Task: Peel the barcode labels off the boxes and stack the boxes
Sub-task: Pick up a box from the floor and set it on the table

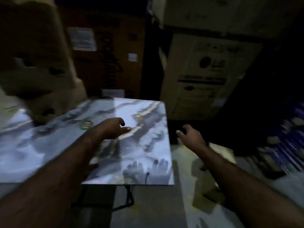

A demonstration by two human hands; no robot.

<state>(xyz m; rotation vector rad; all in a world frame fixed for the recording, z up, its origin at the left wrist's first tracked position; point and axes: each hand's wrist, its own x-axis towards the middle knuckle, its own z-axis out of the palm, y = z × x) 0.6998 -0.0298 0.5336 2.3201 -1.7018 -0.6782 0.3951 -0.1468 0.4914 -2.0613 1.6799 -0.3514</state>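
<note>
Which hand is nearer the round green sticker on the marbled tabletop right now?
Left. The left hand hovers over the table, close beside the green sticker; the right hand is off past the table's right edge, holding nothing.

The tabletop [148, 116] at lower centre looks smooth and glossy, a marble-patterned sheet that catches the light. The cardboard box [205, 76] at upper right is matt brown; the darker box [111, 66] at upper centre carries a pale paper label [81, 39].
</note>
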